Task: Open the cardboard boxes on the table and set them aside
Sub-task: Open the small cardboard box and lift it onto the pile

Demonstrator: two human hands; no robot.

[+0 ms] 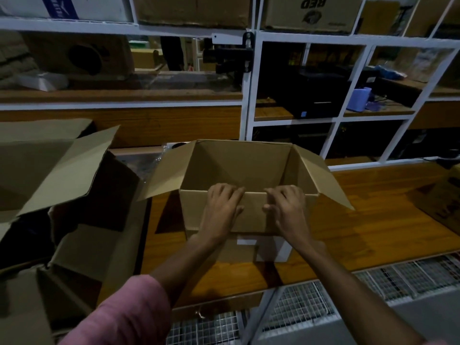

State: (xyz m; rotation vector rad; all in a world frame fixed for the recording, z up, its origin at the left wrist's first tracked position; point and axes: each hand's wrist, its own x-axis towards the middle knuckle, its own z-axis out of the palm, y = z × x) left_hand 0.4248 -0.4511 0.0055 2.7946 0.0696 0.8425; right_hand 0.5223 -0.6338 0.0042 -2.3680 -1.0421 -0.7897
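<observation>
Both grips clasp near flap of open box (239,168): L hand (221,207) & R hand (286,210), fingers curled over edge.

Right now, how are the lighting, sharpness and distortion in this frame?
Head view: dim, warm light; shelves behind are dark and soft. Both hands are slightly motion-blurred on the open box; wide-angle bending shows in the white frame.
</observation>
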